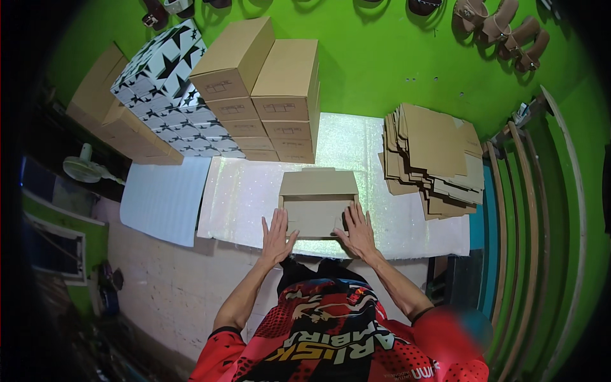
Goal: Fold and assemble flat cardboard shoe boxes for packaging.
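A brown cardboard box [319, 184] lies in front of me near the table's front edge, its lid folded back away from me and its inside showing. My left hand [276, 237] rests against the box's left side wall, fingers stretched forward. On the opposite side, my right hand [358, 233] lies along the right wall with its fingers extended and the thumb toward the box's near corner. Neither hand grips anything; both press flat against the cardboard. The box's inside holds nothing that I can see.
Stacked closed brown boxes [285, 70] stand at the back left, beside white boxes with black stars [172, 70]. Flattened cardboard sheets [436, 143] are piled at the right on the glittery table cover [242, 184]. Sandals [499, 32] hang on the green wall. A wooden rack [506, 223] stands far right.
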Tool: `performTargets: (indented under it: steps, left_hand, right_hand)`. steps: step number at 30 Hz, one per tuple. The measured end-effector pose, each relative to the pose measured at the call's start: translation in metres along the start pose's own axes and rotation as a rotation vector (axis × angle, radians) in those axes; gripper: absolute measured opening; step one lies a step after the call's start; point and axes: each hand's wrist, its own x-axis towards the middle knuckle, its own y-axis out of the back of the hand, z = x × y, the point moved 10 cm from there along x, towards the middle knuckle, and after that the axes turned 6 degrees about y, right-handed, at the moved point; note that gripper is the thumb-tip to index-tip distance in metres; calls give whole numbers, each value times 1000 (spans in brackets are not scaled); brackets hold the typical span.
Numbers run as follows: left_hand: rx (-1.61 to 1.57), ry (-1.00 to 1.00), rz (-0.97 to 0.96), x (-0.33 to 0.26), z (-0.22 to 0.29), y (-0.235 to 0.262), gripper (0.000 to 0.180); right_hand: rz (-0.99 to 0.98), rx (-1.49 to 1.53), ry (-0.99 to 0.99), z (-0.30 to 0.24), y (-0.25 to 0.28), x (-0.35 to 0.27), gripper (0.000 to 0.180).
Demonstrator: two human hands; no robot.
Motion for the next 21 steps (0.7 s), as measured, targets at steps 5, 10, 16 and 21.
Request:
performTargets:
  steps: [5, 10, 16, 21]
  left_hand:
    - [85, 77, 34, 9, -6, 10, 86]
    - [-263, 416, 103, 64, -51, 12, 82]
    - [-612, 485, 95, 107, -94, -5, 69]
    - [-1030, 327, 348, 113, -66, 24, 67]
  right_hand:
    - [-80, -53, -36, 3, 4, 4, 88]
    - [115, 318, -363, 44, 18, 46, 90]
    - [105, 477, -538, 60, 2, 82, 66]
    - [363, 494, -490, 89, 19, 69, 63]
